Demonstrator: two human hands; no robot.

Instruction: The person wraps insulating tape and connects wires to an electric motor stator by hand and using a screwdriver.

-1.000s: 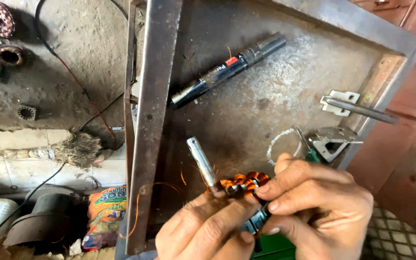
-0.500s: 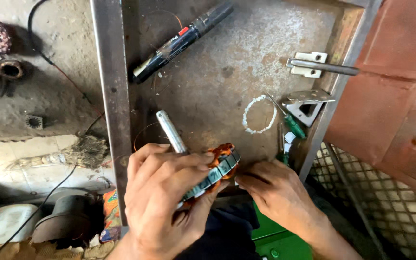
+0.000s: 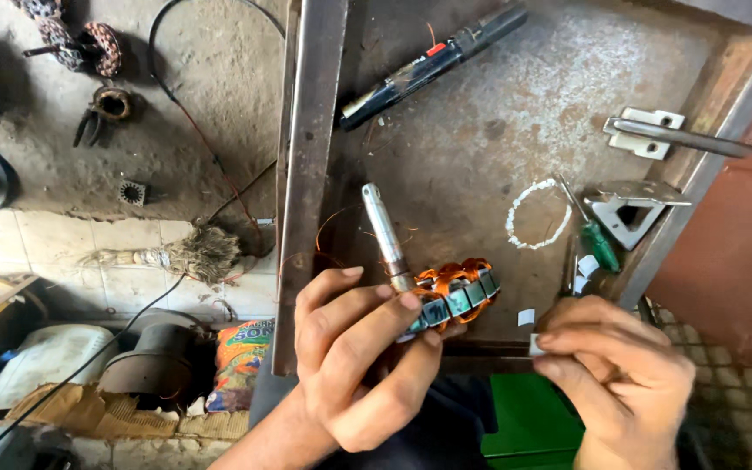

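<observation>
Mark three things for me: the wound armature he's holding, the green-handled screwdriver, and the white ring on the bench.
wound armature (image 3: 453,294), head view, on the copper windings beside the steel shaft.
green-handled screwdriver (image 3: 602,247), head view, on the green handle.
white ring (image 3: 515,228), head view, on its left arc.

Orange copper windings on the armature (image 3: 453,292) (grey steel shaft), green-handled screwdriver (image 3: 600,245), white ring (image 3: 536,214), rust-brown tray (image 3: 498,130)

metal tray (image 3: 498,130), black marker-like tool (image 3: 433,65) at its top, white ring (image 3: 537,213) and green screwdriver (image 3: 598,239) at its right, broom head (image 3: 193,254) left of it
</observation>
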